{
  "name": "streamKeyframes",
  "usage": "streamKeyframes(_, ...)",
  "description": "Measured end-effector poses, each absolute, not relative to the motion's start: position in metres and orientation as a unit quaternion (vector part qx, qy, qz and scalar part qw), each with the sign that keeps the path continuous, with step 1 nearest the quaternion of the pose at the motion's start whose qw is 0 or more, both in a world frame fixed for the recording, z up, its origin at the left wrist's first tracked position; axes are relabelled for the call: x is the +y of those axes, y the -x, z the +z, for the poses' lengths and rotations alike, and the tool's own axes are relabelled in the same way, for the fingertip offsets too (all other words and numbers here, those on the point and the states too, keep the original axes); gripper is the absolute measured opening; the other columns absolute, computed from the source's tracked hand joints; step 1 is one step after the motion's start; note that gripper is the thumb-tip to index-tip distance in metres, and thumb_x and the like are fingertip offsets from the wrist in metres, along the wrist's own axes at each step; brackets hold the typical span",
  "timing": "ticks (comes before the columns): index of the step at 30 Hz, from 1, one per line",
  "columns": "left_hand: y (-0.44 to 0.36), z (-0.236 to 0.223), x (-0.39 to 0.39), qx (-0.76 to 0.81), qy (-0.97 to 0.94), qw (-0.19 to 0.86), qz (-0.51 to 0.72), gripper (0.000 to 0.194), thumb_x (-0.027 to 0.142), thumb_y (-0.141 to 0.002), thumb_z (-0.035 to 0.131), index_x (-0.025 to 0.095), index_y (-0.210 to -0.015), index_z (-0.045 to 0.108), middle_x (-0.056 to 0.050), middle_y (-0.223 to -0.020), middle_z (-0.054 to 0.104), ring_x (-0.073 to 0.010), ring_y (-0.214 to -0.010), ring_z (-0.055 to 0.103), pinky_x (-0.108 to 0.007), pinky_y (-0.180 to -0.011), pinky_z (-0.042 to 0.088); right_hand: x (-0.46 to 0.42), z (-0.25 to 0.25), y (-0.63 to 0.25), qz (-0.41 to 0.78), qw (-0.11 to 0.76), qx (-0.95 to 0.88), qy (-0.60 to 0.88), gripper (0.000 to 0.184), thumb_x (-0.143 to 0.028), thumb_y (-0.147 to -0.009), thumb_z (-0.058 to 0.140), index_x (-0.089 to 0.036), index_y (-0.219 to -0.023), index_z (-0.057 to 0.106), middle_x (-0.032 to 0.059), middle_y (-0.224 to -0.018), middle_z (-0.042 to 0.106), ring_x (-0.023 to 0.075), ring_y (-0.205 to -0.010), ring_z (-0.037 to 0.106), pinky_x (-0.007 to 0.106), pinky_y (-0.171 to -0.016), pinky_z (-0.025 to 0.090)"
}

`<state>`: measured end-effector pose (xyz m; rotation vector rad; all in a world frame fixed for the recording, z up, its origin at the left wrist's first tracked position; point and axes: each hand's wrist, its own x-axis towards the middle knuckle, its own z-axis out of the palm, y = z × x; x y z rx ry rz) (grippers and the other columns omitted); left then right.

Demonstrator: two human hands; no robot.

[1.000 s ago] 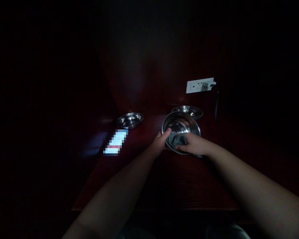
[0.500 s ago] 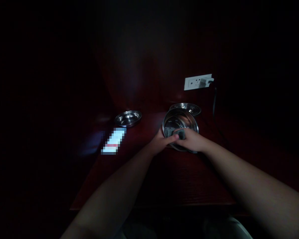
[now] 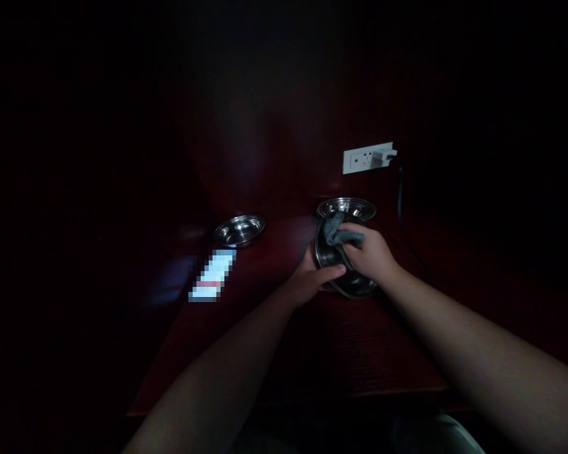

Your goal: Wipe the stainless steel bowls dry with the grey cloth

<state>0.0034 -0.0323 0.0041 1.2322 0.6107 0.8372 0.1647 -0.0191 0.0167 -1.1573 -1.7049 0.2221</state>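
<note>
the right hand point(image 3: 373, 252), fingers curled in on a bunched grey-green cloth point(image 3: 334, 234), hangs over the mouth of a shiny metal bowl point(image 3: 360, 287) on my remote feed from a dim counter point(image 3: 369, 353). the left hand point(image 3: 312, 277) grips the bowl at its left side, thumb lapped over the near rim, the other fingers mostly out of my sight beneath the wall; i read that grasp as firm. the bowl sits between the two hands, tilted, its mouth turned up toward the camera, just to the right of the left hand and below and left of the right.

what counts most, as i judge it, is the cloth's lie: its longer fold slants from the bowl's far-left rim down toward the left thumb, a loose flap pointing right across the right hand's fingers. the right hand is plainly the nearer to it. whether the cloth presses on the inner wall or only covers it, i cannot tell.

beyond the bowl rests a shallow metal plate point(image 3: 345, 205), partly hidden; well to the left, a small metal dish point(image 3: 239, 232) stands just behind a glowing, blurred-out screen point(image 3: 213, 275).
</note>
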Motion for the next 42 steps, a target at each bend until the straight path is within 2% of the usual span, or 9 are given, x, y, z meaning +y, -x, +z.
streamKeyframes(4, -0.003, 0.003, -0.031, 0.284, -0.514, 0.702, 0.403, 0.068, 0.032, -0.070, 0.067, 0.031, -0.129, 0.035, -0.010, -0.115, 0.057, -0.0280, -0.096, 0.059, -0.050, -0.073, 0.052, -0.018, 0.017, -0.165, 0.072, 0.435, -0.757, 0.482, 0.055, 0.001, -0.065, 0.045, -0.018, -0.113, 0.062, 0.0055, -0.122, 0.060, 0.0200, -0.115, 0.053, 0.036, -0.102, 0.038)
streamKeyframes(7, -0.003, 0.002, -0.029, 0.293, -0.487, 0.705, 0.425, 0.061, 0.030, -0.070, 0.065, 0.029, -0.125, 0.039, -0.009, -0.115, 0.057, -0.0254, -0.094, 0.060, -0.047, -0.072, 0.053, -0.015, 0.015, -0.165, 0.054, 0.360, -0.790, 0.493, 0.061, 0.003, -0.063, 0.044, -0.017, -0.119, 0.059, 0.0062, -0.133, 0.051, 0.0204, -0.126, 0.043, 0.037, -0.108, 0.030)
streamKeyframes(12, -0.002, -0.002, -0.024, 0.310, -0.468, 0.693, 0.452, 0.056, 0.025, -0.067, 0.064, 0.028, -0.119, 0.044, -0.008, -0.112, 0.057, -0.0236, -0.092, 0.059, -0.047, -0.069, 0.054, -0.013, 0.012, -0.167, 0.034, 0.279, -0.790, 0.545, 0.052, -0.004, -0.071, 0.046, -0.014, -0.120, 0.059, 0.0099, -0.135, 0.048, 0.0237, -0.126, 0.043, 0.037, -0.106, 0.033)
streamKeyframes(18, 0.000, -0.005, -0.019, 0.331, -0.436, 0.701, 0.457, 0.052, 0.021, -0.065, 0.062, 0.026, -0.114, 0.046, -0.007, -0.107, 0.058, -0.0226, -0.089, 0.059, -0.048, -0.069, 0.054, -0.016, 0.014, -0.169, 0.053, 0.219, -0.791, 0.569, 0.050, -0.003, -0.070, 0.044, -0.016, -0.115, 0.061, 0.0114, -0.126, 0.057, 0.0264, -0.115, 0.054, 0.036, -0.096, 0.042)
streamKeyframes(23, 0.003, -0.005, -0.016, 0.321, -0.431, 0.699, 0.472, 0.050, 0.021, -0.066, 0.062, 0.026, -0.113, 0.046, -0.007, -0.106, 0.058, -0.0226, -0.088, 0.060, -0.050, -0.069, 0.054, -0.020, 0.019, -0.168, 0.079, 0.216, -0.791, 0.567, 0.046, -0.004, -0.069, 0.046, -0.019, -0.109, 0.063, 0.0101, -0.107, 0.067, 0.0242, -0.101, 0.061, 0.031, -0.088, 0.045)
streamKeyframes(29, 0.005, -0.007, -0.010, 0.320, -0.417, 0.693, 0.494, 0.047, 0.025, -0.068, 0.062, 0.024, -0.112, 0.047, -0.009, -0.111, 0.058, -0.0265, -0.095, 0.060, -0.051, -0.068, 0.054, -0.024, 0.022, -0.167, 0.143, 0.250, -0.802, 0.523, 0.044, -0.004, -0.067, 0.044, -0.020, -0.102, 0.064, 0.0067, -0.099, 0.068, 0.0209, -0.091, 0.063, 0.029, -0.083, 0.045)
streamKeyframes(32, 0.006, -0.008, -0.008, 0.324, -0.408, 0.684, 0.511, 0.046, 0.028, -0.070, 0.062, 0.024, -0.113, 0.047, -0.010, -0.112, 0.058, -0.0272, -0.093, 0.061, -0.051, -0.067, 0.054, -0.026, 0.023, -0.165, 0.181, 0.266, -0.813, 0.485, 0.036, -0.007, -0.070, 0.044, -0.019, -0.097, 0.064, 0.0054, -0.094, 0.068, 0.0190, -0.087, 0.062, 0.029, -0.081, 0.046)
streamKeyframes(36, 0.004, -0.009, -0.006, 0.325, -0.386, 0.684, 0.526, 0.046, 0.038, -0.073, 0.061, 0.022, -0.114, 0.047, -0.012, -0.114, 0.058, -0.0275, -0.093, 0.061, -0.050, -0.069, 0.054, -0.029, 0.023, -0.162, 0.202, 0.282, -0.825, 0.446, 0.027, -0.011, -0.076, 0.043, -0.018, -0.091, 0.064, 0.0044, -0.084, 0.067, 0.0178, -0.079, 0.061, 0.030, -0.076, 0.046)
streamKeyframes(42, 0.001, -0.007, -0.005, 0.322, -0.356, 0.712, 0.513, 0.057, 0.055, -0.075, 0.055, 0.023, -0.121, 0.046, -0.014, -0.118, 0.057, -0.0296, -0.099, 0.060, -0.050, -0.072, 0.052, -0.030, 0.020, -0.159, 0.221, 0.304, -0.830, 0.412, 0.023, -0.016, -0.081, 0.043, -0.018, -0.091, 0.063, 0.0039, -0.086, 0.067, 0.0171, -0.080, 0.061, 0.030, -0.077, 0.046)
